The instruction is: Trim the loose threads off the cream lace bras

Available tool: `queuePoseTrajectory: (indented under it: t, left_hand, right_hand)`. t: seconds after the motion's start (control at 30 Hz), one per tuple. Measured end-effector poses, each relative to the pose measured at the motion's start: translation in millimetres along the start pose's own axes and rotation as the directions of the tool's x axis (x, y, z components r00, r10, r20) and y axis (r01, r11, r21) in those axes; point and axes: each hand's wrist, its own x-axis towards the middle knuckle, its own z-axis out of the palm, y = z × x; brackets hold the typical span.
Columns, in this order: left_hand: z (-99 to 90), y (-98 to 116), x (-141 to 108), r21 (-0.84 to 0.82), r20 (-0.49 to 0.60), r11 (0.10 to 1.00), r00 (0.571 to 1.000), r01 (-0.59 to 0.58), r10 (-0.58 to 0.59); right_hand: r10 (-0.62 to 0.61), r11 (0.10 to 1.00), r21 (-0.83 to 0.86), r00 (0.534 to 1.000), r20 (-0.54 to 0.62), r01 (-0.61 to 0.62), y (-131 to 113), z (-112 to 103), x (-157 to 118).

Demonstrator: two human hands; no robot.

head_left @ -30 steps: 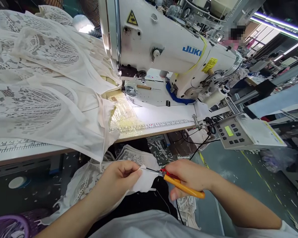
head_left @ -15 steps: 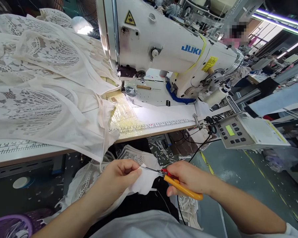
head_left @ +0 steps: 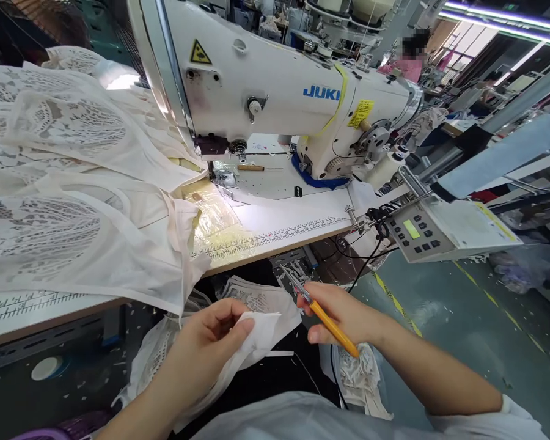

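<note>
Currently holding scissors (head_left: pixel 321 311) clear of cloth (head_left: pixel 261 336)

Left hand (head_left: pixel 208 342) is pinching the cloth between thumb and fingers, free edge pointing right. Right hand (head_left: pixel 343 311) is gripping the scissors, blades (head_left: pixel 297 285) slanting away and left, beyond that edge. Sewing machine (head_left: pixel 275 82) is standing farther off.

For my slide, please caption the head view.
Near a sewing machine, the left hand pinches white fabric while the right hand holds orange-handled scissors.

You have two hands (head_left: pixel 209 340) (head_left: pixel 344 313) — one pair of scissors (head_left: pixel 333 329), one JUKI machine (head_left: pixel 275 91), one control box (head_left: pixel 467 229).
</note>
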Motion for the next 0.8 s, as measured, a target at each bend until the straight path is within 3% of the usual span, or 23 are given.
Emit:
queuePoseTrajectory:
  t: [0.2, 0.4, 0.63, 0.8]
  left_hand:
    - [1.0, -0.8, -1.1, -0.169, 0.028, 0.982, 0.996, 0.082, -0.079]
    - [1.4, 3.3, 1.2, -0.115, 0.130, 0.981, 0.982, 0.155, -0.139]
    - [2.1, 2.0, 12.0, 0.035, 0.186, 0.999, 0.982, 0.012, -0.019]
    - [2.0, 1.9, 14.2, 0.132, 0.190, 0.989, 0.981, -0.060, 0.035]
  right_hand:
    - [-0.034, 0.994, -0.100, 0.997, 0.064, 0.040, -0.9, -3.8, 7.4]
    - [-0.012, 0.956, -0.288, 0.986, 0.163, 0.059, -4.2, -21.0, 7.6]
    - [0.066, 0.872, -0.486, 0.974, 0.218, 0.050, -11.8, -32.1, 2.9]
    - [0.103, 0.853, -0.520, 0.965, 0.239, 0.037, -15.9, -34.0, 3.6]
